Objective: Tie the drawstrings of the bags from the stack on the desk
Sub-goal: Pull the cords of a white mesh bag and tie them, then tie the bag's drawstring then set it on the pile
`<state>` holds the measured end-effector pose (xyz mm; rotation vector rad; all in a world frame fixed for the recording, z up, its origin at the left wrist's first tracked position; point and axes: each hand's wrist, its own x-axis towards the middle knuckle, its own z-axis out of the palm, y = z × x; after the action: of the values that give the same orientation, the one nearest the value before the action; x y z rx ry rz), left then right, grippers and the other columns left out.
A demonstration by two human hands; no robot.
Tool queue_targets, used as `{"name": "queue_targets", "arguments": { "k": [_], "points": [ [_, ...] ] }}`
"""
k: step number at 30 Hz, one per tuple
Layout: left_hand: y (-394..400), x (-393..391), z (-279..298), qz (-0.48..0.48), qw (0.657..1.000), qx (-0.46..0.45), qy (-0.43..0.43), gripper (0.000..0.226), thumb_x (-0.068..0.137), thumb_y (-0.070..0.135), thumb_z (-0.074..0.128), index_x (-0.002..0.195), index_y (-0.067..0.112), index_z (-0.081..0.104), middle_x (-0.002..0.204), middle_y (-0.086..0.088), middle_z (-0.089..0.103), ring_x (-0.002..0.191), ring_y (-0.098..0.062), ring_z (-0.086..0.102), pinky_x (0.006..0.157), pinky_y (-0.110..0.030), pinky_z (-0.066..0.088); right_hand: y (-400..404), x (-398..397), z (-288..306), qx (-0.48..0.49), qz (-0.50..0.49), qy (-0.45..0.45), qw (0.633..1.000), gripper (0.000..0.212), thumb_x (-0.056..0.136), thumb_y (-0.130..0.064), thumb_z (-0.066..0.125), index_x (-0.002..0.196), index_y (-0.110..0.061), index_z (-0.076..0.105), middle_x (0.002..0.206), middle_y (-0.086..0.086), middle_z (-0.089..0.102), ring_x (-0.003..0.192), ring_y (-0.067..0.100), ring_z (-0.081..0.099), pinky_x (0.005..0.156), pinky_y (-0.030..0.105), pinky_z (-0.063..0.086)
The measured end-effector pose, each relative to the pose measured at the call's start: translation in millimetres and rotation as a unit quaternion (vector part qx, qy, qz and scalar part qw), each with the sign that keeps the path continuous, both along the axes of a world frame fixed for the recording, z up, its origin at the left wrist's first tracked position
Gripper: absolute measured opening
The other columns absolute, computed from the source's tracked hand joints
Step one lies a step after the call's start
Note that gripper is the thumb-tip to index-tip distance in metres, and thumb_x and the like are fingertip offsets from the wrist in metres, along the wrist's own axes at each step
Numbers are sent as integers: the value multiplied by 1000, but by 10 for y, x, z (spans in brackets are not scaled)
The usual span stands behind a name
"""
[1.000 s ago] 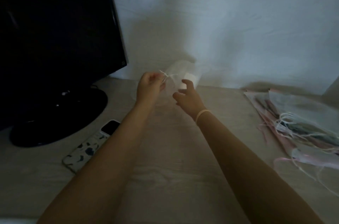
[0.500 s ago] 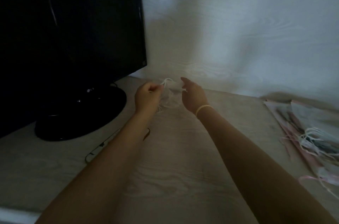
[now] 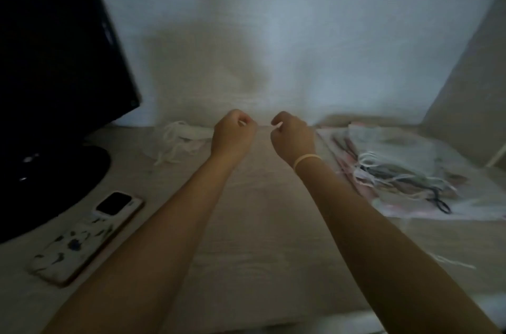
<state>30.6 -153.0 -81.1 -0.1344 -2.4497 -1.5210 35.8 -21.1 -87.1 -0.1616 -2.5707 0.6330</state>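
My left hand (image 3: 232, 133) and my right hand (image 3: 293, 137) are raised side by side over the middle of the desk, both with curled fingers. Each pinches a pale end of a thin white drawstring (image 3: 263, 127), which stretches faintly across the gap between them. The sheer bag it belongs to is too dim and blurred to make out. A stack of sheer bags (image 3: 397, 169) with loose white, pink and dark strings lies at the right. A small heap of white sheer bags (image 3: 178, 142) lies at the back left, beside my left hand.
A black monitor (image 3: 60, 59) on a round base (image 3: 54, 188) fills the left side. A phone in a patterned case (image 3: 87, 235) lies at the front left. A light wall closes the back, and a side panel (image 3: 471, 81) stands at the far right.
My hands have drawn apart and both now curl into fists on the string ends. The camera has swung right, bringing the phone and more of the stack into view.
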Motion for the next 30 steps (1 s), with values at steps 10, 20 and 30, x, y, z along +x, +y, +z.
{"name": "queue_targets", "arguments": {
  "k": [10,20,30],
  "points": [
    [1810,389,-261,-225,968,-86,-66,12,87,19,60,90,24,70,96,-3,69,94,-22,66,80,-37,57,2026,730,-311,93,-235,-177,951,38,93,-19,46,129,-11,46,133,13,48,125,33,42,104,47,31],
    [1940,314,-335,-132,985,52,-100,46,84,34,64,125,18,49,108,-2,58,95,-24,62,87,-42,54,2093,699,-270,-28,-102,-20,994,20,94,-12,51,95,-6,69,96,18,69,92,34,62,76,33,47],
    [496,-155,-390,20,991,85,-101,43,89,49,55,86,9,70,84,-8,69,77,-23,67,59,-24,48,556,147,-467,33,98,52,993,18,86,-23,58,89,-20,75,89,9,73,86,33,65,79,43,49]
  ]
}}
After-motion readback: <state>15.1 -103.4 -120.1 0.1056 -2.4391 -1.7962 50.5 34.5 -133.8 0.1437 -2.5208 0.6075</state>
